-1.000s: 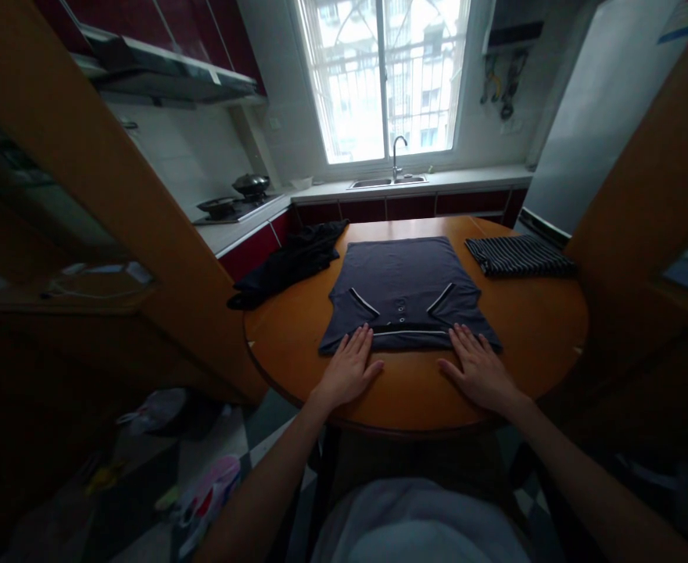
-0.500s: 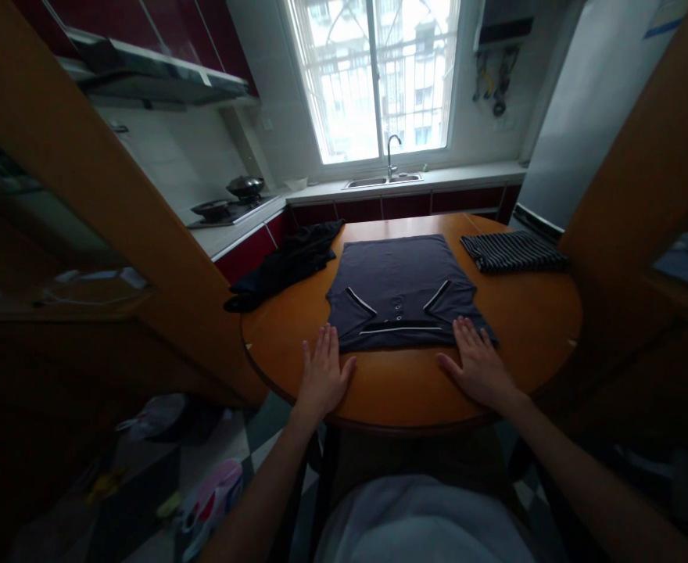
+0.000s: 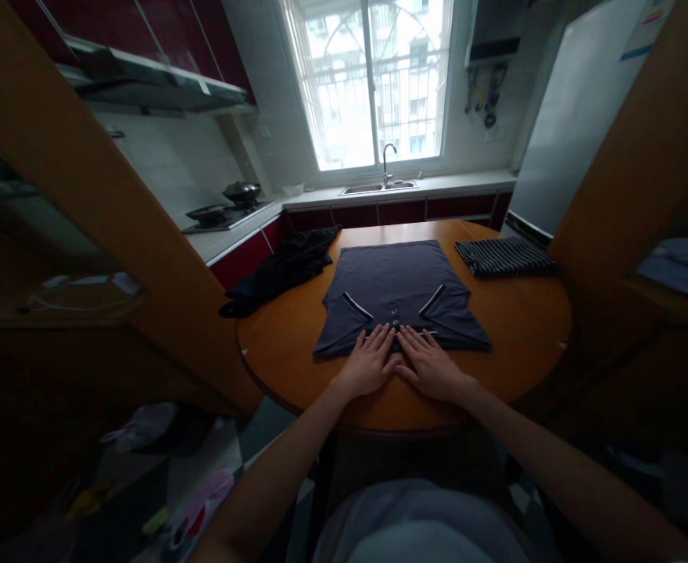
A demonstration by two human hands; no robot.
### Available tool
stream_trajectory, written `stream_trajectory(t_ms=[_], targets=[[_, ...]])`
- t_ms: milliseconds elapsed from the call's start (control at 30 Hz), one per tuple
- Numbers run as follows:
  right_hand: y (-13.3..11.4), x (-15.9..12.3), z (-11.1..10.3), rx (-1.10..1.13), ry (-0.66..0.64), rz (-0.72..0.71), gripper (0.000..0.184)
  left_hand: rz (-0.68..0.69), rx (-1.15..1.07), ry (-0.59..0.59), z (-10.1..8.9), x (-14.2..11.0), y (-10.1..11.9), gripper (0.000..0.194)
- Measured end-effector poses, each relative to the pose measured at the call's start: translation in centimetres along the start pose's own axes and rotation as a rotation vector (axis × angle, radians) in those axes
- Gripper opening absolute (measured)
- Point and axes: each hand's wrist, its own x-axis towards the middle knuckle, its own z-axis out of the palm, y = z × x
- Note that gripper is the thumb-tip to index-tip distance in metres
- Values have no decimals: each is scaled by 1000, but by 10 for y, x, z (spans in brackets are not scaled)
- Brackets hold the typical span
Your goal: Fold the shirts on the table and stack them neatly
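Observation:
A dark grey-blue polo shirt (image 3: 388, 270) with black and white trim lies flat on the round wooden table, its collar edge toward me and its sleeves folded inward. My left hand (image 3: 368, 366) rests palm down on the near collar edge, fingers stretched out. Beside it, my right hand (image 3: 429, 366) lies flat on the same edge, fingers also extended. The two thumbs meet or nearly meet at the middle. Part of the collar is hidden beneath my fingers, while the small buttons show just beyond them.
The wooden table (image 3: 285, 360) carries a dark crumpled garment (image 3: 288, 266) at the left and a folded black striped cloth (image 3: 505, 258) at the right. Behind are a sink (image 3: 379, 188), a stove with pans (image 3: 241, 192) and a fridge (image 3: 578, 117). Bags lie on the floor at left.
Both hands have slid inward from the shirt's two near corners to the middle of the collar edge. The shirt stays spread on the table.

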Motion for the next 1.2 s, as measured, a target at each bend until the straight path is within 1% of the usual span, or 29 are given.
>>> stream_trajectory(t_ms=[100, 233, 400, 533, 833, 933, 1033, 1133, 1200], targets=[[3, -1, 0, 17, 13, 4, 70, -1, -21, 19, 1, -2, -3, 66], [7, -2, -4, 1, 13, 40, 63, -8, -63, -8, -2, -3, -9, 66], [24, -8, -15, -39, 1, 67, 58, -94, -83, -49, -7, -9, -18, 65], [35, -15, -21, -42, 9, 86, 58, -104, -77, -55, -10, -13, -19, 65], [37, -17, -16, 8, 92, 126, 56, -89, -87, -11, -14, -7, -24, 57], [40, -15, -15, -2, 95, 125, 52, -59, -39, -6, -19, 0, -25, 51], [41, -8, -17, -54, 98, 103, 44, 9, 36, 3, -22, 8, -27, 44], [42, -2, -24, -128, 93, 27, 33, 72, 104, -7, -22, 13, -31, 40], [43, 0, -30, -162, 75, -31, 32, 113, 127, -34, -23, 15, -35, 43]])
